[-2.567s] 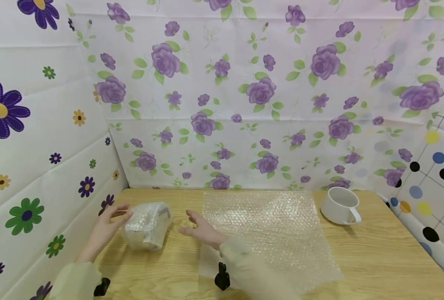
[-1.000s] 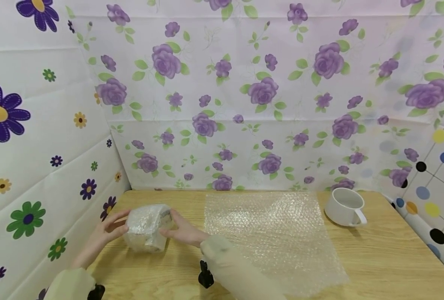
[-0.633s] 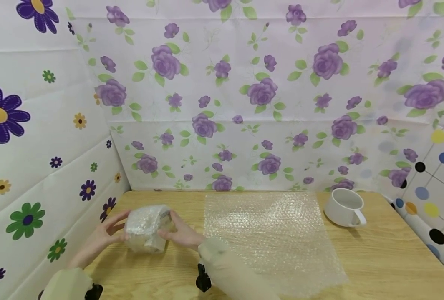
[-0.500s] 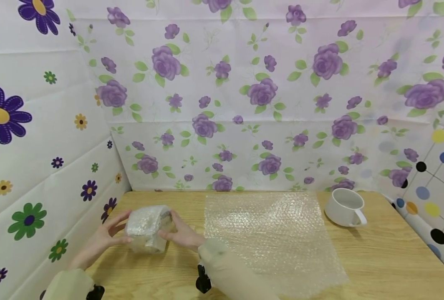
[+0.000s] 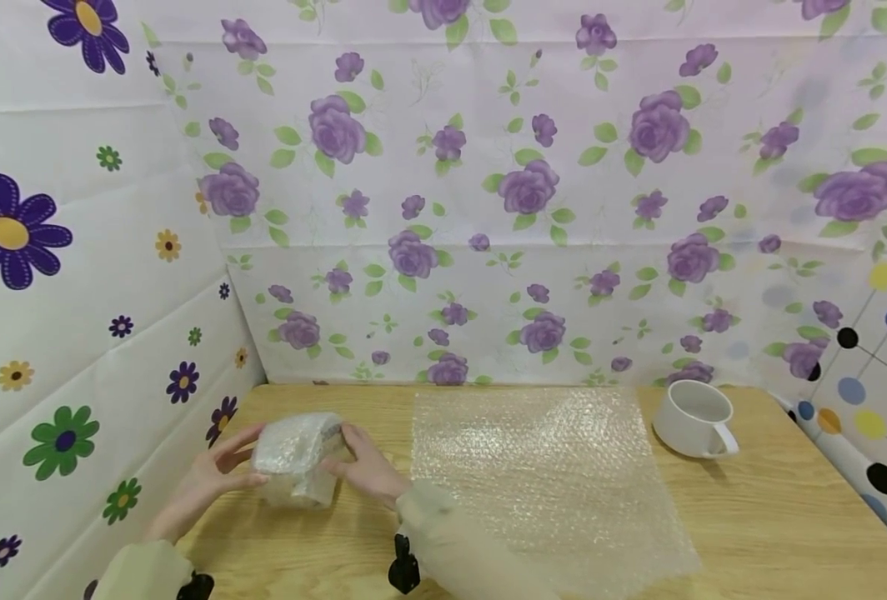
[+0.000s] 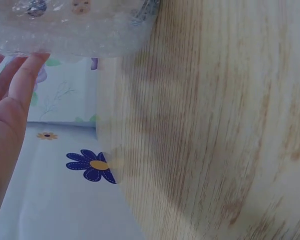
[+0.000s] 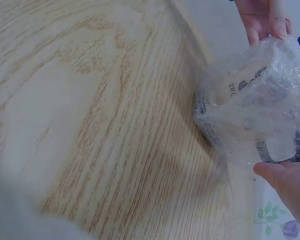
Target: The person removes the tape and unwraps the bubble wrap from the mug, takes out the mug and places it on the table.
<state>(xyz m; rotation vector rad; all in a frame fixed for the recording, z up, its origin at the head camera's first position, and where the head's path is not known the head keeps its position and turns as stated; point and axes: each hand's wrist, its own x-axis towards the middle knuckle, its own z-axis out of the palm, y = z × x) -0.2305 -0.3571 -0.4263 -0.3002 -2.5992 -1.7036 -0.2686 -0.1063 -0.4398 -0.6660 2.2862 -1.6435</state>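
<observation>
A bubble-wrapped bundle (image 5: 297, 458) is at the left of the table, with dark print and small pictures showing through the clear wrap (image 7: 255, 100) in the right wrist view. My left hand (image 5: 207, 479) grips its left side, thumb at the front and fingers farther back. On the opposite side my right hand (image 5: 372, 467) holds it between thumb and fingers. In the left wrist view the left fingers (image 6: 25, 80) reach up to the underside of the wrap. The right thumb (image 7: 272, 172) presses its edge in the right wrist view. What is inside is partly hidden by the plastic.
A flat sheet of bubble wrap (image 5: 541, 483) covers the middle of the wooden table (image 5: 781, 517). A white mug (image 5: 694, 421) stands upright at the back right, handle toward the front right. Flowered cloth (image 5: 488, 208) hangs behind and at the left.
Both hands, apart from the bundle at first, have come in from either side and taken hold of it. The bundle has tilted slightly. The mug and flat sheet stay put.
</observation>
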